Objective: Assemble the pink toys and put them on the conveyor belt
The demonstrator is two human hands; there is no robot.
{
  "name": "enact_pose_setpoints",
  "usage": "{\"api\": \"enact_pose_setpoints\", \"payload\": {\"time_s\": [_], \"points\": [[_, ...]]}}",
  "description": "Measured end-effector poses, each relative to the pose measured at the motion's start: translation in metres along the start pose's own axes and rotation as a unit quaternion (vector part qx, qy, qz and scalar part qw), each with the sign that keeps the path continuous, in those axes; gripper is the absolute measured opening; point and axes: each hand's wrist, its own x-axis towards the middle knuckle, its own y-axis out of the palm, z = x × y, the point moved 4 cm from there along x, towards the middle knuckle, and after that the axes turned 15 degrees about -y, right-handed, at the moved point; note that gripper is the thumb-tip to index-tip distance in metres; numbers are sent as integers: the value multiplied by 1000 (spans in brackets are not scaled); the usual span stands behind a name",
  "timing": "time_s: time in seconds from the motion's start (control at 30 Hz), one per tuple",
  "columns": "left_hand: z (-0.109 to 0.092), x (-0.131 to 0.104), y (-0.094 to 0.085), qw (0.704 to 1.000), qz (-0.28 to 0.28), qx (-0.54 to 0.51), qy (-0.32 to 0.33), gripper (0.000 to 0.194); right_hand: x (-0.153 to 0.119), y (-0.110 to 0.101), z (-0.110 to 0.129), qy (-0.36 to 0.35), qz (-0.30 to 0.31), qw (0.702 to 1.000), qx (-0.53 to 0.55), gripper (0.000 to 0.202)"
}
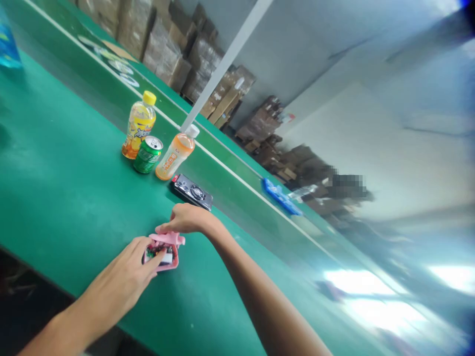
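Note:
On the green table lies a small pink open case with a jumble of small dark, red and green parts and a white piece inside. My left hand grips the case at its left side, thumb across the contents. At the far edge, my right hand pinches a pink piece that looks like a lid or flap. Whether that piece is joined to the case cannot be made out. Just beyond my right hand rests a dark phone-like device with round, lens-like details.
Beyond the hands stand a yellow-capped drink bottle, a green can and an orange drink bottle. A green conveyor belt runs behind them, with a blue tray farther along. Stacked cartons line the back.

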Motion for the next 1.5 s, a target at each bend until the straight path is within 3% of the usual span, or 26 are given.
{"api": "enact_pose_setpoints", "payload": {"time_s": [0.13, 0.23, 0.37, 0.5, 0.63, 0.77, 0.8, 0.87, 0.97, 1.03, 1.13, 1.23, 1.3, 1.4, 1.5], "points": [[-2, -3, -17, 979, 26, -195, -45, 43, -35, -1, 2, -81, -66, 992, 70, 37], [-5, -4, -30, 937, -31, -334, -101, 33, -69, -4, 9, -152, -160, 966, 135, 28], [-13, 3, -32, 872, -33, -457, -171, 49, -103, -6, 25, -234, -241, 928, 158, 30], [-25, 15, -28, 829, 21, -525, -193, 61, -116, -10, 40, -281, -217, 920, 164, 29], [-31, 23, -26, 793, 79, -575, -187, 63, -118, -22, 43, -283, -174, 930, 156, 33], [-34, 27, -24, 771, 93, -601, -189, 60, -119, -26, 43, -290, -170, 933, 131, 33], [-36, 28, -24, 765, 88, -608, -195, 60, -121, -23, 44, -285, -200, 930, 118, 30], [-38, 30, -25, 743, 67, -630, -213, 62, -130, -14, 44, -237, -335, 909, 72, 19], [-42, 30, -24, 707, 36, -664, -241, 66, -148, 17, 48, -134, -537, 833, -14, 25], [-46, 28, -22, 703, 37, -668, -241, 66, -148, 44, 53, -100, -574, 812, -49, 33], [-51, 25, -18, 717, 39, -657, -228, 61, -133, 70, 54, -41, -583, 811, -30, 43], [-52, 25, -13, 725, 25, -650, -227, 59, -110, 81, 51, -24, -583, 806, 94, 32], [-51, 27, -9, 726, 15, -645, -238, 58, -100, 85, 49, -42, -602, 780, 167, 27], [-47, 33, -5, 728, -1, -640, -246, 59, -92, 94, 43, -43, -638, 740, 207, 27], [-44, 37, -1, 739, -15, -629, -241, 58, -85, 105, 34, -41, -655, 722, 221, 28]]}}
